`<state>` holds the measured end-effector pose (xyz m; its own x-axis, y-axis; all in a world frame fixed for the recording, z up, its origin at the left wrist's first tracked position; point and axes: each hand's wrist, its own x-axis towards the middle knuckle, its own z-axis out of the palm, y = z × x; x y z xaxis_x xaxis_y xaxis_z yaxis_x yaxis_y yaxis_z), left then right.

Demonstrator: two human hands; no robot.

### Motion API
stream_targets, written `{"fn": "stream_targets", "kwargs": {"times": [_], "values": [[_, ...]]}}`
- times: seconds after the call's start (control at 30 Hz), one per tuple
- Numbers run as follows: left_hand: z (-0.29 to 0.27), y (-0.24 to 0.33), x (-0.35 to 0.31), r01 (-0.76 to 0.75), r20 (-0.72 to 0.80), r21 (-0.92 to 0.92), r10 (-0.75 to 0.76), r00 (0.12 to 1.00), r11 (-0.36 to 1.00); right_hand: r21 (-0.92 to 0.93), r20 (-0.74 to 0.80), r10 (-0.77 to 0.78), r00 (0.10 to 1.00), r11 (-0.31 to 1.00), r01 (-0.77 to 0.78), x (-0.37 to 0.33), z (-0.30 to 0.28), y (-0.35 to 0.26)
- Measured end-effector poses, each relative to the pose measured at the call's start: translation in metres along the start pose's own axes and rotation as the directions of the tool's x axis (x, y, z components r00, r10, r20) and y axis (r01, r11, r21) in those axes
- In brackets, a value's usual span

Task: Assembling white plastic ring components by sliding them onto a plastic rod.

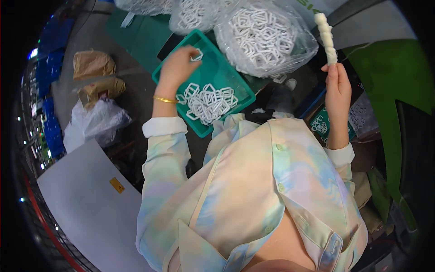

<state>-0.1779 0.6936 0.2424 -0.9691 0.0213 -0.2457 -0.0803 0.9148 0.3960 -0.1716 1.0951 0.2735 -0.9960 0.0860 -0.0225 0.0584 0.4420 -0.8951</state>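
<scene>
My left hand [179, 68], with a gold bracelet at the wrist, is over the far part of a green plastic tray [247, 93]. A small white plastic frame-shaped ring [197, 55] is pinched between its thumb and fingers. In the near part of the tray lies a loose heap of similar white rings [210, 104]. On the right, my right hand [337, 86] is closed round the lower end of a lumpy cream-white stick [325, 36], held upright. What the stick is made of I cannot tell.
Beyond the tray a clear plastic bag [267, 38] bulges with white rings, and more bags [188, 18] stand beside it. Brown paper packages [94, 64] and a crumpled plastic bag [93, 122] lie at left. A green machine panel [385, 72] borders the right, near a smaller tray of rings [321, 124].
</scene>
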Motion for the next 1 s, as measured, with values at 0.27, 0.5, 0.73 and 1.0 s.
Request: {"fn": "stream_targets", "kwargs": {"times": [0.27,0.5,0.73,1.0], "values": [[0.103,-0.021,-0.078,0.018,0.243,0.022,-0.022,0.97,1.0,0.006,0.087,0.052,0.995,0.999,-0.053,-0.004,0.012,0.0],[0.146,-0.008,-0.085,-0.235,0.076,-0.02,0.235,0.969,0.972,0.009,0.134,0.029,0.99,0.999,-0.031,-0.006,0.022,-0.004],[0.166,-0.026,-0.061,-0.12,-0.023,0.026,0.12,0.992,0.992,-0.029,0.124,-0.003,0.992,1.0,0.006,-0.006,0.025,-0.009],[0.133,-0.037,-0.04,0.186,-0.126,-0.593,-0.319,0.939,0.783,-0.055,0.128,0.018,0.992,0.998,-0.011,-0.006,0.025,-0.008]]}}
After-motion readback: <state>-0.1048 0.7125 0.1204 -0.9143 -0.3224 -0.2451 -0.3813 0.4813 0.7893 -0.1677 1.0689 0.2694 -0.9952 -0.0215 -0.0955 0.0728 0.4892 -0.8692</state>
